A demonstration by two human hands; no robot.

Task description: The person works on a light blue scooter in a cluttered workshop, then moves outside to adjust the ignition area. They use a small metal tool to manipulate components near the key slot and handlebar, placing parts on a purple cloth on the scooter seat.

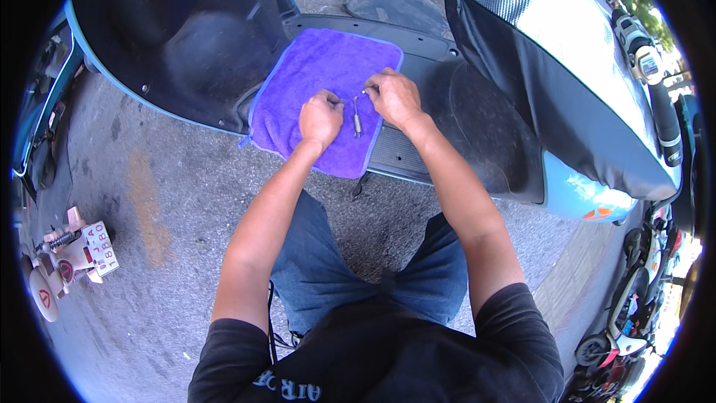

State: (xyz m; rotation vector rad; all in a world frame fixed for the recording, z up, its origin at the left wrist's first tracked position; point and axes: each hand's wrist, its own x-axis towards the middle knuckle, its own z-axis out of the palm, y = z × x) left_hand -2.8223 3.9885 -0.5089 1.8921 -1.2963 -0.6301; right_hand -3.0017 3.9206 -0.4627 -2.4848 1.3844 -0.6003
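A purple towel [313, 60] with a lighter edge lies over the scooter's footboard. On it, between my hands, rests a small metal coil spring [357, 125] with a thin hooked end pointing away from me. My left hand [321, 121] is closed just left of the spring, its fingertips pressed together; whatever they hold is too small to make out. To the right and slightly farther off, my right hand [396, 97] pinches a tiny shiny metal piece [365, 92] above the towel, close to the spring's hooked end.
The scooter's dark front shield [201, 37] rises at the left. Its seat, under a silver and black cover [552, 67], stands at the right above a light blue body panel [582, 186]. Grey pavement [186, 209] lies below. Other parked scooters [626, 306] line the right edge.
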